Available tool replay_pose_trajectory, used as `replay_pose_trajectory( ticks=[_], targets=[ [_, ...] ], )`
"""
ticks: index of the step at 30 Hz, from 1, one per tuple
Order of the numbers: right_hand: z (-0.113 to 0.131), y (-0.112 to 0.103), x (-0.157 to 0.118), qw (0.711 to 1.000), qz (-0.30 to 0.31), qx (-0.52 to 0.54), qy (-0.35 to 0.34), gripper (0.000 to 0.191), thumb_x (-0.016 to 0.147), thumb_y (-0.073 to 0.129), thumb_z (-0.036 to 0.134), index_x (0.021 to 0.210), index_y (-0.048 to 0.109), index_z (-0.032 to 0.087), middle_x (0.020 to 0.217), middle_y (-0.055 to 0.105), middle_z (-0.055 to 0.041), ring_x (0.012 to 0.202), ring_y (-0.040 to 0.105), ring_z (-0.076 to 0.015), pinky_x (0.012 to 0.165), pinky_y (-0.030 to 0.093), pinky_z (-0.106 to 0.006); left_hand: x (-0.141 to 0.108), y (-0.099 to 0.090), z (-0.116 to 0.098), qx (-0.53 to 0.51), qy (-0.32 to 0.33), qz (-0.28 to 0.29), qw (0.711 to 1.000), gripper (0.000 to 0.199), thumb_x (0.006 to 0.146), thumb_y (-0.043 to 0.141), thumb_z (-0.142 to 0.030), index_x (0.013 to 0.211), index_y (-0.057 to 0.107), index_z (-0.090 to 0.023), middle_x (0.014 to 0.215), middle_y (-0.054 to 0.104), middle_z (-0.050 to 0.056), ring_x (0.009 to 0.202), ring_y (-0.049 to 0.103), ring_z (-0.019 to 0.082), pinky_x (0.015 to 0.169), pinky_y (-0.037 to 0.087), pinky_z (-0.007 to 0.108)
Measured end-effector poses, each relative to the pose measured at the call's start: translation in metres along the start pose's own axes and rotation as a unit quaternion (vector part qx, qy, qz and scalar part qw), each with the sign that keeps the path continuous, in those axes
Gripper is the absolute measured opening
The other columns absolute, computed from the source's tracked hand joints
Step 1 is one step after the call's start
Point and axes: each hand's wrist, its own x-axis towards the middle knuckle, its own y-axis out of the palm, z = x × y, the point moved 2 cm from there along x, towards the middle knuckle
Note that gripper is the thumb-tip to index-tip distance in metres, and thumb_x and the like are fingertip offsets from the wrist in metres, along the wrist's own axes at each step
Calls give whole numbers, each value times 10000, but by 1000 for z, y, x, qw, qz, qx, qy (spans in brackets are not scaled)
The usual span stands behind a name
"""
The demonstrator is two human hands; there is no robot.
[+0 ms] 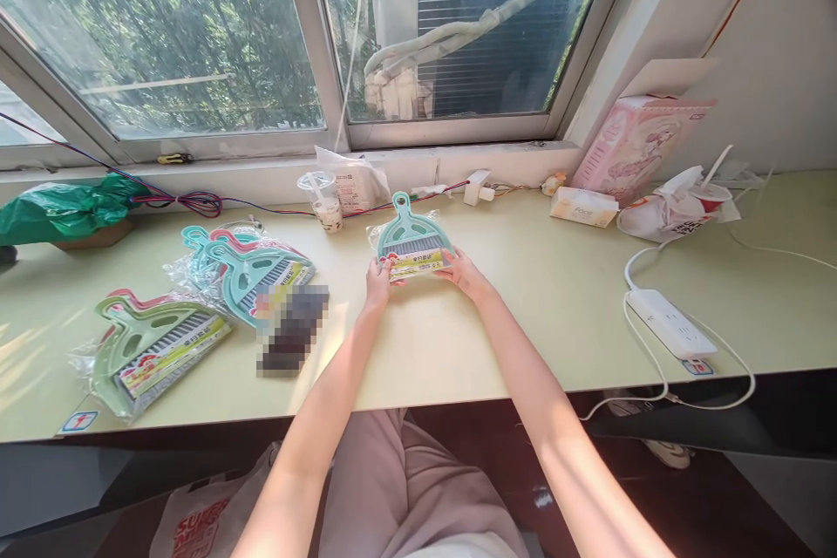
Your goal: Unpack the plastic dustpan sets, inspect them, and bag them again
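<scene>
A teal dustpan and brush set (pixel 411 240) in clear plastic, with a yellow-green label, is held between my two hands over the middle of the table. My left hand (pixel 378 282) grips its lower left corner, and my right hand (pixel 466 274) grips its lower right side. The handle loop points toward the window. To the left, a stack of wrapped teal and pink sets (pixel 252 275) lies on the table. Nearer the front edge at far left are wrapped green and pink sets (pixel 157 349). A dark pixelated object (pixel 294 331) lies beside the teal stack.
Along the window side of the pale table (pixel 432 349) stand a drink cup (pixel 322 202), a tissue pack (pixel 583 207) and a pink box (pixel 644 148). A white power strip (pixel 671 324) with looping cables is at right. A green bag (pixel 65 209) sits at far left.
</scene>
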Motion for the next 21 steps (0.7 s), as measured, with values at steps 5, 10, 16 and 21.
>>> replay_pose_trajectory(
  ticks=[5, 10, 16, 21],
  targets=[
    [-4, 14, -1, 999, -7, -27, 35, 161, 776, 709, 197, 927, 670, 156, 988, 743, -87, 826, 732, -192, 805, 602, -311, 3, -5, -4, -14, -8, 7, 1000, 237, 832, 590, -314, 988, 495, -163, 974, 633, 73, 627, 673, 146, 533, 573, 284],
    [8, -5, 4, 994, -105, -29, 32, 74, 764, 664, 86, 821, 658, 132, 797, 746, -63, 651, 720, -166, 639, 608, -259, -3, 5, -1, 14, -76, 84, 993, 375, 855, 573, -400, 1128, 485, -157, 872, 658, 66, 496, 641, 145, 496, 550, 294],
    [42, -79, -9, 953, -280, -111, 42, 64, 759, 642, 56, 797, 639, 108, 708, 723, -65, 642, 714, -159, 624, 598, -221, -5, -3, -7, 60, 4, 33, 998, 509, 894, 472, -493, 1300, 417, -191, 927, 693, 77, 541, 654, 130, 511, 528, 252],
    [61, -128, -33, 898, -393, -194, 32, 142, 787, 649, 149, 922, 623, 113, 709, 701, -66, 665, 717, -178, 609, 594, -236, -4, -12, -11, 111, 36, 6, 993, 273, 896, 426, -321, 1084, 552, -169, 912, 696, 73, 551, 645, 108, 536, 515, 233]
  ],
)
